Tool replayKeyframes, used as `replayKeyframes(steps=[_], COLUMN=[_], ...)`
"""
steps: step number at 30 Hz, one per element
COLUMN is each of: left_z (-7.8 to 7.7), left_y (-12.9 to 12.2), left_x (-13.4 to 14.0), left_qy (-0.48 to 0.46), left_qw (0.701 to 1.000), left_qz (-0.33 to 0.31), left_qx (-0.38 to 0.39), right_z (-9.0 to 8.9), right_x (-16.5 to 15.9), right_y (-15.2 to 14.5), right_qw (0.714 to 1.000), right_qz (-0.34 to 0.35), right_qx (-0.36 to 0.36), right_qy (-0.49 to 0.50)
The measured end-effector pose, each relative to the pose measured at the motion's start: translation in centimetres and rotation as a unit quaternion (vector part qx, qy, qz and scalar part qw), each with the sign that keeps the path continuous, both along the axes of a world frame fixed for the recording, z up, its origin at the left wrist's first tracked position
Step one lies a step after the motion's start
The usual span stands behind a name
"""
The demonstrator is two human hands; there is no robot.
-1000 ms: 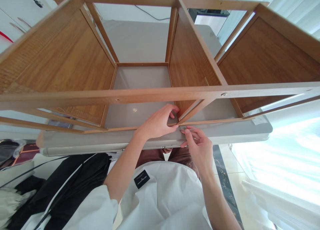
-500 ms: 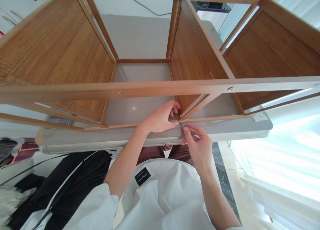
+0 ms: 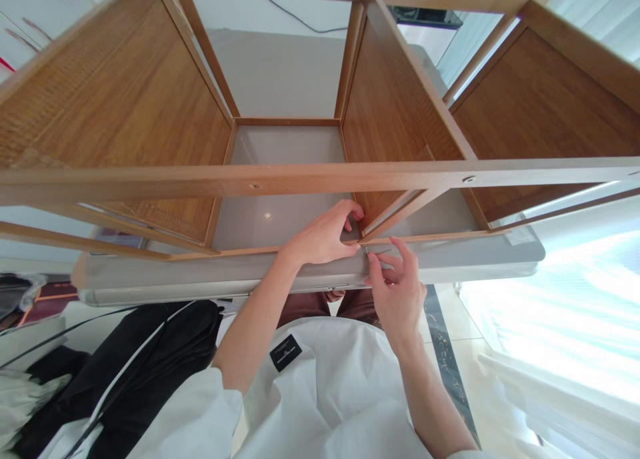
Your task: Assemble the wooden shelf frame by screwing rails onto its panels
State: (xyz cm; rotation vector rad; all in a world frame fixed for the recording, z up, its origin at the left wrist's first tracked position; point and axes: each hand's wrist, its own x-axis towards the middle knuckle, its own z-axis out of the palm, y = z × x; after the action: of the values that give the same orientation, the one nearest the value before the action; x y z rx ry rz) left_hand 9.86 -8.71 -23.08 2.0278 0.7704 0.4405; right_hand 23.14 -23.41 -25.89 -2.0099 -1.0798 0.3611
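Note:
A wooden shelf frame [image 3: 310, 178] lies across the grey table, its bottom rail near the front edge. My left hand [image 3: 327, 236] is closed around that rail, beside the foot of the middle panel [image 3: 395, 106]. Just right of it, a thin metal hex key [image 3: 384, 251] points sideways from a small screw [image 3: 365, 250] at the joint. My right hand [image 3: 397, 289] is at the key, thumb near its screw end and index finger raised by its long arm. Exactly how the fingers touch the key is too small to make out.
The grey table [image 3: 200, 272] reaches past the frame on the right. Black cloth [image 3: 165, 352] and cables lie at lower left. A sheer curtain [image 3: 575, 299] hangs at right. Wooden end panels [image 3: 555, 99] stand on both sides.
My right index finger has lifted and straightened upward, loosening its earlier pinch at the hex key. My left hand stays on the rail. The view has shifted slightly.

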Motion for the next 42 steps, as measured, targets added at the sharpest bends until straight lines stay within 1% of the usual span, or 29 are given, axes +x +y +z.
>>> replayKeyframes(steps=[3,9,12,15,18,21,28,31,36,38,42], left_z=[-0.1,-0.3,-0.4,-0.5,-0.7,-0.7,-0.2,-0.2,-0.2,-0.2,-0.1], left_y=[0.0,0.1,0.2,0.2,0.3,0.2,0.1,0.2,0.2,0.3,0.3], left_x=[0.0,0.0,-0.1,0.0,0.0,0.0,0.0,0.0,0.1,0.1,0.1], left_qy=[0.008,-0.008,-0.016,-0.023,-0.025,-0.025,-0.017,-0.009,-0.004,-0.003,0.000], left_qw=[1.000,1.000,0.999,0.999,0.999,0.999,1.000,1.000,1.000,1.000,0.999], left_qz=[0.002,-0.002,-0.009,-0.012,-0.012,-0.009,-0.006,-0.009,-0.010,-0.011,-0.017], left_qx=[-0.007,-0.030,-0.031,-0.024,-0.021,-0.018,-0.014,-0.021,-0.029,-0.028,-0.030], right_z=[0.4,0.2,-0.2,-0.8,-1.0,-0.8,-0.6,-0.7,-0.7,-0.6,-0.3], right_x=[0.1,0.4,0.6,1.0,1.6,2.1,2.5,2.6,3.1,3.3,3.8], right_y=[0.1,0.1,-0.1,-0.4,-0.7,-0.9,-0.9,-0.9,-1.1,-1.1,-1.2], right_qw=[0.999,0.999,1.000,0.997,0.994,0.994,0.999,0.997,0.982,0.979,0.979], right_qz=[-0.008,-0.008,-0.001,0.013,0.030,0.037,0.025,0.027,0.058,0.075,0.094], right_qx=[-0.007,-0.028,-0.019,0.006,0.003,-0.006,-0.002,0.011,0.006,-0.005,-0.020], right_qy=[0.032,0.027,-0.012,-0.075,-0.109,-0.102,-0.048,-0.078,-0.179,-0.190,-0.180])
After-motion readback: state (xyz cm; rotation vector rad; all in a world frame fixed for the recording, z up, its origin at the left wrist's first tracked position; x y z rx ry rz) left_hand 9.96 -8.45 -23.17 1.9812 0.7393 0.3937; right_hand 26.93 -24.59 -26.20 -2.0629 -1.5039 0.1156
